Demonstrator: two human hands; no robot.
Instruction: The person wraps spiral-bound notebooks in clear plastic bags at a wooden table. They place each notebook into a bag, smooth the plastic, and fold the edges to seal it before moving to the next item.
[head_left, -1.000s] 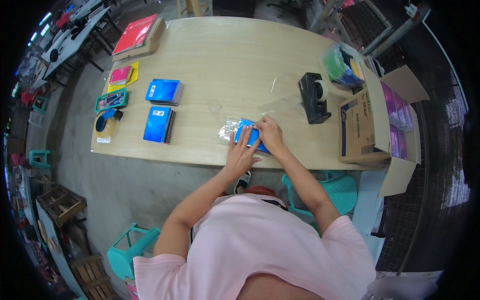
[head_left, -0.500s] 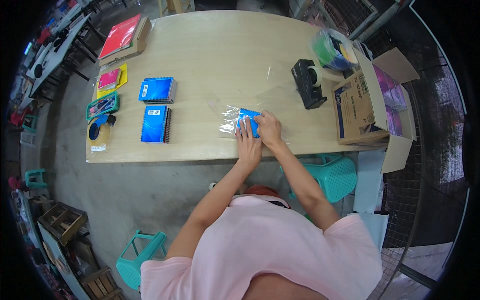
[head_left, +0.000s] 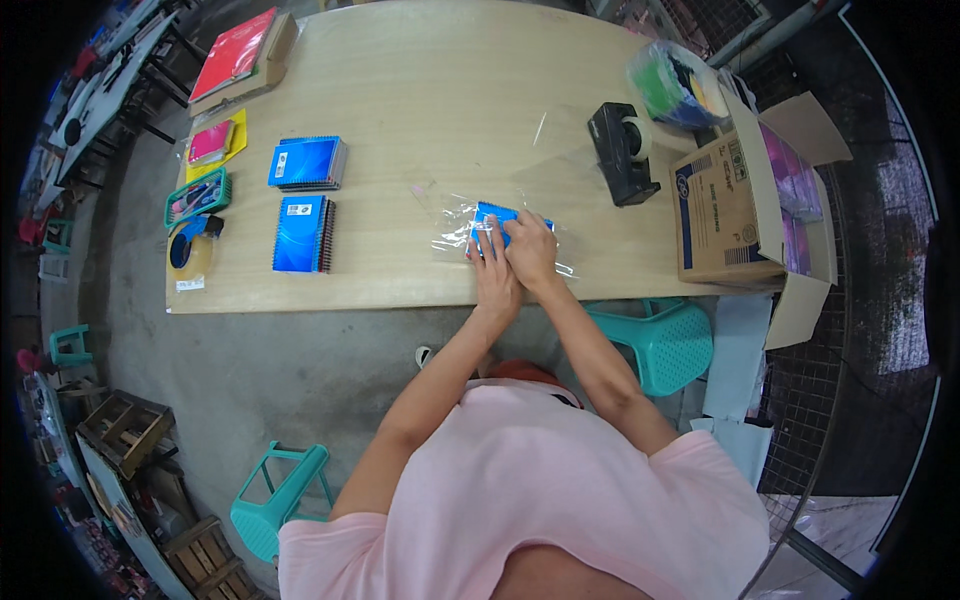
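A small blue notebook [head_left: 484, 211] lies near the table's front edge, with clear plastic film [head_left: 455, 226] spreading out around it. My left hand [head_left: 495, 275] rests flat over its lower left part, fingers stretched out and apart. Beside it and touching it, my right hand [head_left: 531, 250] is closed, its fingers curled down over the notebook's right side. What those fingers pinch, if anything, is hidden under the hand. To the left sit two stacks of blue spiral notebooks, a farther stack [head_left: 306, 161] and a nearer stack [head_left: 300, 235].
A black tape dispenser [head_left: 622, 155] stands right of my hands, by an open carton [head_left: 720, 215] with purple packs. Behind is a bag of coloured items [head_left: 677, 85]. Along the left edge lie a tape roll [head_left: 190, 250], a green basket [head_left: 198, 198], pink pads [head_left: 211, 143] and a red folder [head_left: 233, 50].
My right hand has shifted slightly toward the left hand, its fingers more curled over the notebook. The whole view has tilted a little, so the table sits higher.
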